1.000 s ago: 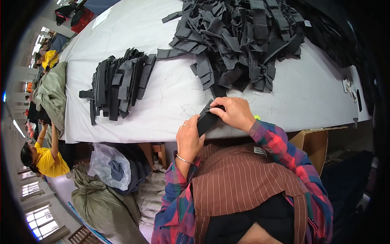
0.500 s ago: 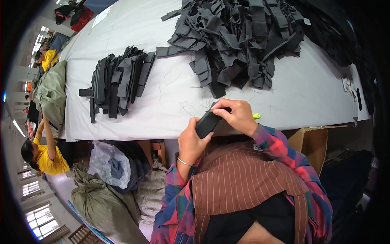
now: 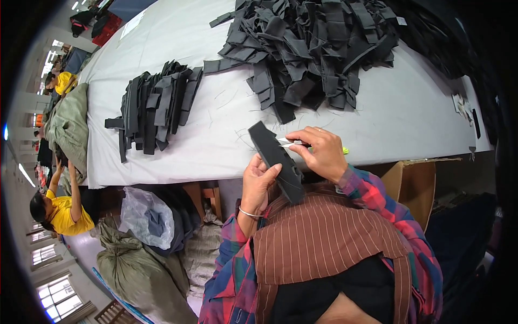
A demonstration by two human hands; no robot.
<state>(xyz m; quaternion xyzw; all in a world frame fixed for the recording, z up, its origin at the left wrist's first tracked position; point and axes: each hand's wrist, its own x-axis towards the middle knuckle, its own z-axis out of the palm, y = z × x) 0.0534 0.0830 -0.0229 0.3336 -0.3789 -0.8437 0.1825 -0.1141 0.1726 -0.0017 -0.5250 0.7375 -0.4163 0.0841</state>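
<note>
Just past the table's near edge, my left hand (image 3: 257, 183) pinches a dark grey fabric strip (image 3: 268, 148) between thumb and fingers. The strip slants from upper left to lower right, with small folded flaps along its right side. My right hand (image 3: 324, 153) is closed on a pair of thread snips (image 3: 288, 142). Their pale pointed blades reach the strip's right edge; the handles are mostly hidden in my fingers. Beyond my hands lies a big heap of similar dark strips (image 3: 307, 48), and a smaller, neater pile (image 3: 156, 105) sits to the left.
White cloth covers the table (image 3: 216, 151), with loose threads on it. Stuffed green sacks (image 3: 135, 275) and a clear plastic bag (image 3: 145, 216) stand at lower left. A cardboard box (image 3: 415, 189) is at right. A person in yellow (image 3: 70, 215) works at far left.
The strip has turned and now shows its long side with the flaps. My right hand has drawn slightly right, and the snips' blades have come into view. The view has shifted slightly.
</note>
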